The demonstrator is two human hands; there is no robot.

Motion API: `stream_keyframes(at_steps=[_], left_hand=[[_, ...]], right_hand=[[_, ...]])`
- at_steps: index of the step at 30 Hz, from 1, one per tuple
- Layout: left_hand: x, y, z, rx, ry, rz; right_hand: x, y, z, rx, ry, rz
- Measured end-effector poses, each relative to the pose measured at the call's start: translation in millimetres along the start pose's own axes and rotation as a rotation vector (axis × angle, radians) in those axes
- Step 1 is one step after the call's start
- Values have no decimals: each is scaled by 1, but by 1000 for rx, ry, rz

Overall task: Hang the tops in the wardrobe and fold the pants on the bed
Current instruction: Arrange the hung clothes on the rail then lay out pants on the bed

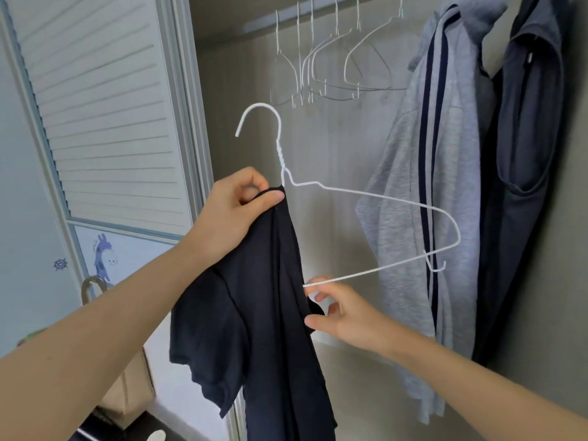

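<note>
A dark navy T-shirt hangs partly on a white wire hanger in front of the open wardrobe. Its left side covers the hanger's left arm; the hanger's right arm and bottom bar are bare. My left hand pinches the shirt's neckline together with the hanger just below the twisted neck. My right hand grips the shirt's edge where the bottom bar enters the cloth. The hanger's hook points up and left, off the rail.
Several empty white wire hangers hang on the rail at the top. A grey zip top with dark stripes and a dark sleeveless top hang at the right. A louvred wardrobe door stands at the left, a paper bag below it.
</note>
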State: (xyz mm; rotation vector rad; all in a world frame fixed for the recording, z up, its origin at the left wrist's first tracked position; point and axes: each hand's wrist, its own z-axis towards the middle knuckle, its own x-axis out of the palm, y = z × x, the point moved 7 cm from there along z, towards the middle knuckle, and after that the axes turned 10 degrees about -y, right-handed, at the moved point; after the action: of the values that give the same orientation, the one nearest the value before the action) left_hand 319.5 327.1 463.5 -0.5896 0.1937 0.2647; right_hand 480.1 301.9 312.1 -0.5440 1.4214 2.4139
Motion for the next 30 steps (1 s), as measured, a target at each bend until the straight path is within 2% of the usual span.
stream_keyframes(at_steps=[3, 6, 8, 10, 14, 17, 20, 22, 26, 30], left_hand=[[-15, 10, 1, -17, -33, 3], [-36, 25, 1, -58, -89, 5], [-52, 38, 0, -91, -126, 40], [-67, 52, -5, -114, -142, 97], [-84, 71, -19, -129, -69, 205], [-86, 77, -30, -114, 32, 307], [-72, 71, -36, -69, 103, 377], [-56, 63, -38, -40, 126, 359], [-37, 54, -40, 19, 141, 364], [-52, 73, -45, -54, 143, 314]], right_hand=[[12, -2, -8, -60, 152, -89], [11, -35, -16, -147, 239, -621], [-5, -40, -16, -303, 164, -900], [-26, -37, -13, -374, 91, -979], [-69, -39, 1, -280, -36, -1072], [-78, -37, 7, -224, 14, -1001], [-68, -12, 15, -226, 8, -707], [-55, 7, 21, -258, -41, -565], [-39, 32, 27, -301, -139, -454], [-62, 40, 26, -306, -307, -373]])
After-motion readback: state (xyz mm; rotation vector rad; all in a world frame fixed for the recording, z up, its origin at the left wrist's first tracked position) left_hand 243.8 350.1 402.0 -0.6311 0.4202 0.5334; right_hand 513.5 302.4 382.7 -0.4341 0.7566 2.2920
